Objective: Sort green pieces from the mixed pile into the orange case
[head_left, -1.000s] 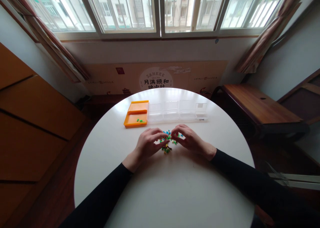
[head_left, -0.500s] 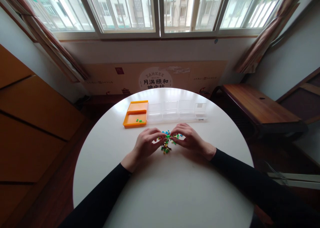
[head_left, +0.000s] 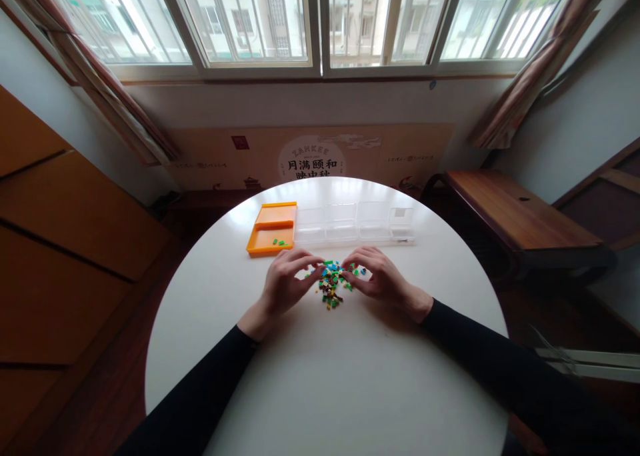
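Left hand: the left hand [head_left: 284,284] rests on the table at the left edge of the heap, fingers curled with the tips drawn in toward the thumb; whether a piece is pinched there I cannot tell.
Right hand: the right hand [head_left: 381,277] sits at the heap's right edge, fingers bent toward the pieces; whether it grips one is too small to tell.
Hands together: the two hands lie apart, with the heap between their fingertips.
Pieces: a small heap of coloured pieces [head_left: 333,283], green, blue, yellow and dark ones, lies loose on the table top, in front of the boxes.
Orange tray: an orange tray [head_left: 270,227] sits beyond the left hand, with a few green pieces [head_left: 281,243] in its near section.
Clear box: a clear compartment box [head_left: 356,222] stands just beside the tray, on its right, in a row across the table.
Table: a round white table [head_left: 345,376] carries all of it.
Sleeves: both arms wear black sleeves [head_left: 200,396].
Beyond: a wooden bench [head_left: 520,213] stands to the right, under the windows [head_left: 320,19].
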Motion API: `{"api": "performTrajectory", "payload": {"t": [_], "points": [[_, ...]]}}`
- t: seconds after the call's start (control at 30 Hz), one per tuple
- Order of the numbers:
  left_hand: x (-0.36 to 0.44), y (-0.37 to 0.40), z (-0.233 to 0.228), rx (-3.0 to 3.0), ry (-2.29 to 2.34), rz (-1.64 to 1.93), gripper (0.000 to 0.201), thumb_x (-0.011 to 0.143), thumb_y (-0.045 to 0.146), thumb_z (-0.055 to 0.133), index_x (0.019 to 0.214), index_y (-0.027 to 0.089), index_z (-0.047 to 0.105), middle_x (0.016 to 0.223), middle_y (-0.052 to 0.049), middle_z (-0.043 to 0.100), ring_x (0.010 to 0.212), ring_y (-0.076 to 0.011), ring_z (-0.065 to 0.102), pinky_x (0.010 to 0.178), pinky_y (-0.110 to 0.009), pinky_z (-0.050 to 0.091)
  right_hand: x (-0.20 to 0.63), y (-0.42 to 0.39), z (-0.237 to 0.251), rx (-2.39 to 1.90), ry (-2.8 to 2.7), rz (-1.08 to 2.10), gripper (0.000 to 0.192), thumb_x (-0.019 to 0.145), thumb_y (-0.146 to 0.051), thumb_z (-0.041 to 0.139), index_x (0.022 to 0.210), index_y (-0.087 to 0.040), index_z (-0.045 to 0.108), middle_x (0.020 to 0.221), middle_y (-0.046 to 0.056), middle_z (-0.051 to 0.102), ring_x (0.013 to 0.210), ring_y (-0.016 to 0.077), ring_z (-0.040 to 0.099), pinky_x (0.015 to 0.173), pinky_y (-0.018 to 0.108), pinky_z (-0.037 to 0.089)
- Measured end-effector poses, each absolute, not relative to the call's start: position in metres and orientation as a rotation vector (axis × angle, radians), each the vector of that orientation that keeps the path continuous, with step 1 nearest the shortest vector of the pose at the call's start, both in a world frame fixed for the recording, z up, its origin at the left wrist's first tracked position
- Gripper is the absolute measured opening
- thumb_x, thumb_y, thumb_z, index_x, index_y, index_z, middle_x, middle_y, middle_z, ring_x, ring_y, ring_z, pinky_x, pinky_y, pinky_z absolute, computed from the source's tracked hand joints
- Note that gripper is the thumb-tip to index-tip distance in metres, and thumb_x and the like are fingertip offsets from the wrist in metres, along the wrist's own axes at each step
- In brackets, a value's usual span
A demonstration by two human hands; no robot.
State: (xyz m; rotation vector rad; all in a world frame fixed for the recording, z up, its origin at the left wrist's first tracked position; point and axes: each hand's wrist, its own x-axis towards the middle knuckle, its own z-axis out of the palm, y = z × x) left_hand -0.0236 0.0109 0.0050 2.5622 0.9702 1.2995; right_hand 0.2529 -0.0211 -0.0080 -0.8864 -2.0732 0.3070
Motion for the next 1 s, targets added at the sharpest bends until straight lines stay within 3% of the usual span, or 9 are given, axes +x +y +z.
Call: {"api": "performTrajectory", "payload": {"t": [0.17, 0.4, 0.63, 1.0], "points": [[-0.065, 0.043, 0.012, 2.387, 1.487, 1.412, 0.018, 0.103, 0.038, 0.074, 0.1, 0.025, 0.085, 0.096, -0.004, 0.081, 0.087, -0.0223, 0.072, 0.088, -0.039, 0.056, 0.253, -0.021, -0.011, -0.925, -2.076, 0.328, 0.005, 0.104, -0.024, 0.075, 0.108, -0.026, 0.073, 0.103, 0.004, 0.079, 0.097, 0.0239, 0.072, 0.095, 0.042, 0.054], [-0.115, 0.073, 0.0, 2.108, 2.066, 1.28, 0.022, 0.091, 0.046, 0.079, 0.097, 0.027, 0.088, 0.103, -0.007, 0.083, 0.103, -0.034, 0.064, 0.097, -0.048, 0.051, 0.251, -0.022, -0.008, -0.9, -2.101, 0.334, 0.005, 0.104, -0.021, 0.074, 0.106, -0.026, 0.074, 0.107, 0.006, 0.079, 0.098, 0.0243, 0.072, 0.095, 0.044, 0.056], [-0.118, 0.077, -0.006, 2.09, 2.121, 1.183, 0.022, 0.091, 0.048, 0.078, 0.097, 0.029, 0.089, 0.114, -0.009, 0.082, 0.113, -0.0372, 0.062, 0.102, -0.053, 0.047, 0.251, -0.022, -0.009, -0.953, -2.073, 0.332, 0.007, 0.102, -0.019, 0.074, 0.103, -0.026, 0.074, 0.107, 0.005, 0.079, 0.099, 0.025, 0.072, 0.095, 0.044, 0.056], [-0.102, 0.065, 0.004, 2.21, 1.861, 1.365, 0.021, 0.096, 0.043, 0.077, 0.105, 0.026, 0.086, 0.116, -0.008, 0.082, 0.116, -0.033, 0.067, 0.11, -0.051, 0.052, 0.256, -0.02, -0.011, -1.01, -2.068, 0.307, 0.025, 0.092, -0.006, 0.07, 0.104, -0.026, 0.075, 0.104, 0.005, 0.077, 0.099, 0.0261, 0.071, 0.095, 0.044, 0.056]]}}
